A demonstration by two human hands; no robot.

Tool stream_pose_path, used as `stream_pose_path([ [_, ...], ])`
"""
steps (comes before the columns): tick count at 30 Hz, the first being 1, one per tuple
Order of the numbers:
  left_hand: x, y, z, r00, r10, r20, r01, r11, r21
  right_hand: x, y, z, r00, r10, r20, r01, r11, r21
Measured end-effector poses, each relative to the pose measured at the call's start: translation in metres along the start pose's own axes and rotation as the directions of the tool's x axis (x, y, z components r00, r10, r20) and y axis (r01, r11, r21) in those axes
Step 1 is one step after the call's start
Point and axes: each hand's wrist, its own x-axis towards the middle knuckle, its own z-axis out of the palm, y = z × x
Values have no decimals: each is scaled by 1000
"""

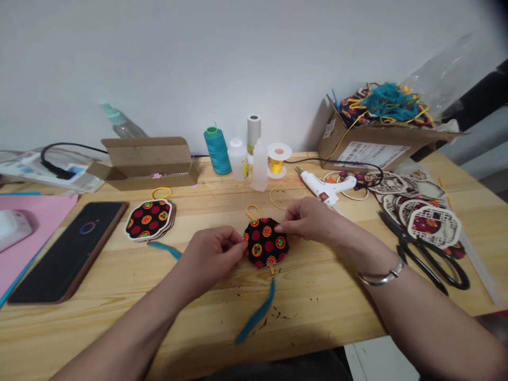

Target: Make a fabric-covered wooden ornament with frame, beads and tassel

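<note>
A black fabric ornament [265, 243] with red and orange round patterns lies at the middle of the table between both hands. A yellow cord loop [253, 212] rises from its top, and a teal tassel [257, 315] hangs from its lower edge. My left hand [216, 251] pinches its left edge between thumb and fingertips. On the upper right edge, the thumb and fingers of my right hand [304, 219] close on it too. A stack of similar ornaments [148, 219], with pale borders, sits to the left.
Black scissors [428, 254] and wooden lattice pieces [432, 225] lie at right. Behind them are a white glue gun [327, 186] and a full cardboard box [365, 143]. Teal thread [217, 151], bottles [260, 166] and a yellow cord spool [278, 159] line the wall. A phone [67, 251] lies left.
</note>
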Motion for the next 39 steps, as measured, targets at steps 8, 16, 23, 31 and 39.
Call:
stream_pose_path([
  [8,1,-2,1,999,28,-21,-28,999,29,1,1,1,1000,6,-9,-7,1000,-3],
  [16,2,-2,1,999,42,-24,-41,997,70,0,0,1,1000,1,-9,-1,1000,-27],
  [23,2,-2,1,998,47,-30,-45,997,57,1,-1,1,1000,13,1,-13,998,-60],
  [31,2,-3,1,998,57,-25,-54,993,108,3,1,4,999,-11,-32,8,994,-111],
  [39,1,-6,0,995,96,-7,-93,981,170,2,-2,4,1000,16,-27,-21,981,-191],
])
